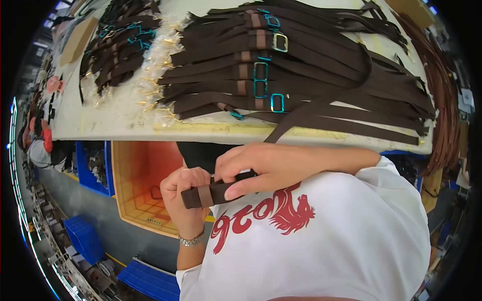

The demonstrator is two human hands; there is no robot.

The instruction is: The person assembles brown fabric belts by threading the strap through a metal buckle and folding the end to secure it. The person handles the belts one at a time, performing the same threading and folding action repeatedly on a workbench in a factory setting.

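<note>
In front of my chest, a dark brown strap (218, 192) is held between my two hands, with a lighter brown keeper loop (205, 196) around it. My left hand (183, 193), with a metal band at the wrist, is closed on the strap's folded left end. From the right, my right hand (263, 163) grips the same strap, its thumb lying along the top and the fingers curled over. A dark part between the hands is mostly covered by my fingers. One long brown length (321, 105) runs from the table down behind my right hand.
Many brown straps with teal-wrapped buckles (260, 80) lie across the white table (125, 123). Another strap pile (120, 55) is at the far left, brown strips (444, 100) at the right. Below stand an orange crate (123, 200) and blue bins (85, 238).
</note>
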